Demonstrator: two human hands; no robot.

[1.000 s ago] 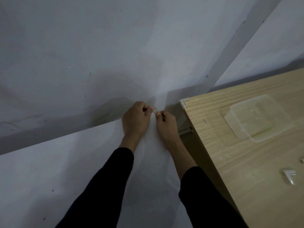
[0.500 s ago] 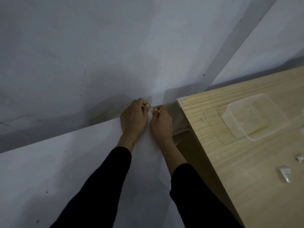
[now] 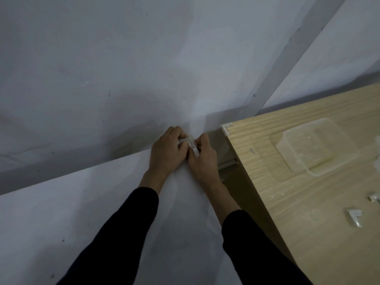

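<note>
Pale wall; corner guard now more visible

Dim, even light. Beyond the hands rises a pale grey wall with a darker band along its foot. A pale floor lies beneath them. A wood-grain surface stands just to their right.

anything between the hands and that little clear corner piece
Nothing visible does. The left hand and the right hand both pinch the clear corner piece, held just left of the wooden table. The table's nearest corner carries a fitted corner guard.
</note>
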